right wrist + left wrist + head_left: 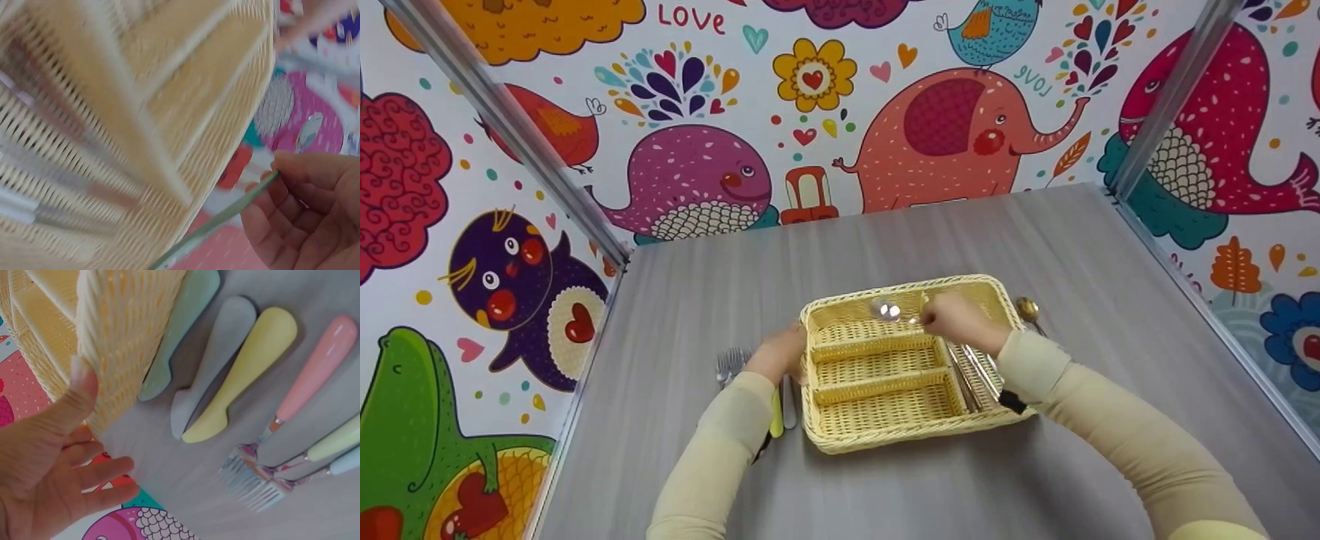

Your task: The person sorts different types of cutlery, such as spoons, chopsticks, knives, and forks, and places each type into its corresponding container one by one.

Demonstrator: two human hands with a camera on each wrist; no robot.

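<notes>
A spoon (309, 132) with a shiny metal bowl and a green handle (225, 216) is pinched in my right hand (960, 322), above the back of the wicker basket (877, 394). In the head view its bowl (887, 310) points left over the back compartment, and the hand hides the handle. At the basket's left end is my left hand (780, 352), its thumb (83, 379) at the rim and its other fingers extended along the outside. Several utensils (973, 375) lie lengthwise in the right compartment. The three left compartments hold nothing.
Left of the basket lie green (183, 334), grey (216, 360) and yellow (247, 371) knives, plus three forks with pink (318, 371), pale green and blue handles. Another spoon (1027, 309) lies by the back right corner. Patterned walls (697, 172) enclose the grey table (720, 285).
</notes>
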